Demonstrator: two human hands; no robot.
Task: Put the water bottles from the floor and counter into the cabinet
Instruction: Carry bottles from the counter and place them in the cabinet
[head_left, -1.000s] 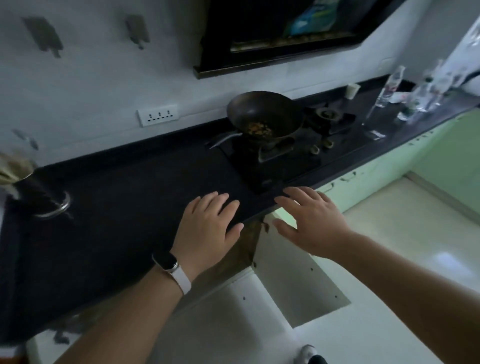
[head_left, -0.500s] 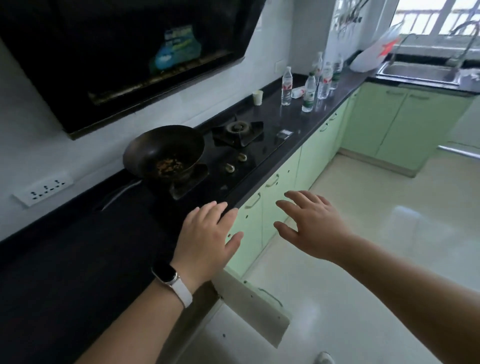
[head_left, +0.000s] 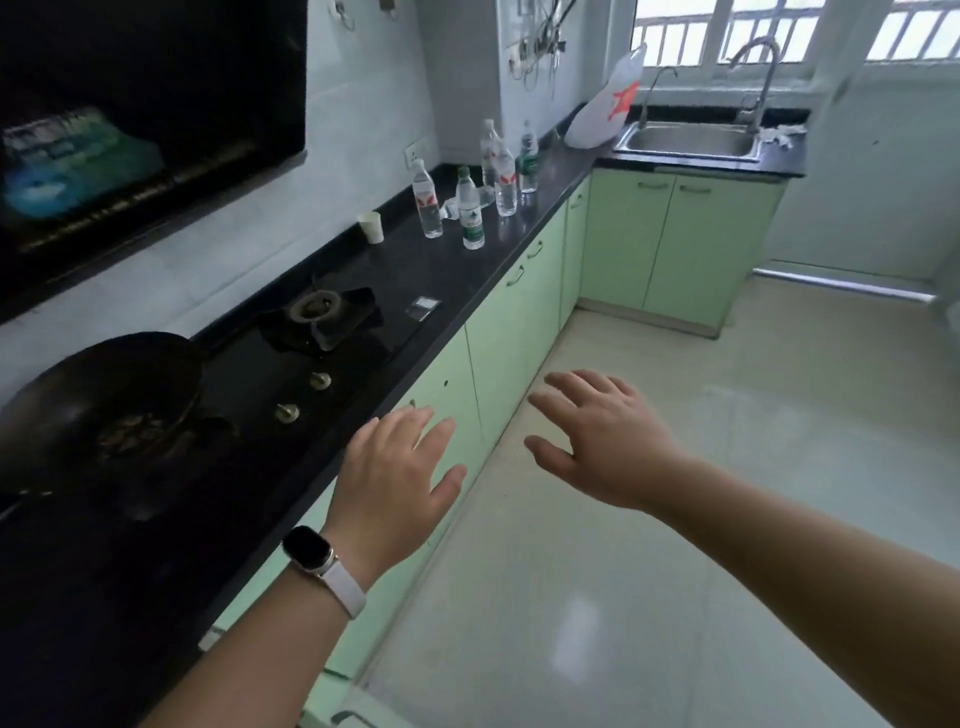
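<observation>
Several clear water bottles stand on the far part of the black counter: a red-labelled bottle, a green-labelled bottle, another red-labelled bottle and a green-labelled bottle behind. One more bottle stands at the back. My left hand, with a watch on the wrist, hovers open over the counter's front edge. My right hand is open above the floor, fingers spread. Both hold nothing and are far from the bottles. Light green cabinet doors run under the counter.
A dark wok sits on the gas hob at the left. A white paper cup stands by the wall. A steel sink and a white plastic bag lie at the far end. The pale tiled floor stretches right.
The view has swung to the right along the counter, bringing the bottles, sink and window into sight. Both hands stay open in front of me; an open lower cabinet door has dropped out of view.
</observation>
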